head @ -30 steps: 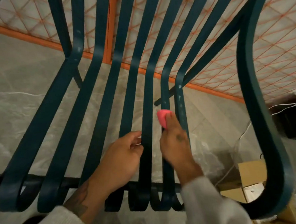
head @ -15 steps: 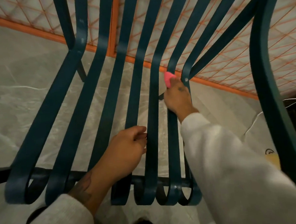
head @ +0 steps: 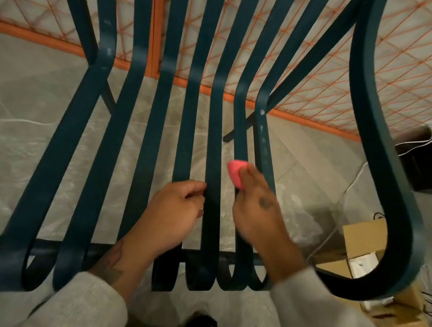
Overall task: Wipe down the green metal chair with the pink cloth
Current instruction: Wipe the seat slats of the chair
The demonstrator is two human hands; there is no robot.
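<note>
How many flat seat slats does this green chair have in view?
7, left to right: first slat, second, third, fourth, fifth, sixth, seventh beside the armrest. Parts are covered; none seems wholly hidden.

One head view, facing forward and down, close above the chair (head: 376, 130) slats, left hand (head: 174, 215) and right hand (head: 257, 211) low centre, floor (head: 32, 110) beyond the fingers (head: 193, 189), box (head: 363, 233) right of them.

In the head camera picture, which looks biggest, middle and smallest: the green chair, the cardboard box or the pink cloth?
Largest: green chair
Middle: cardboard box, partly hidden behind the chair
Smallest: pink cloth
</note>
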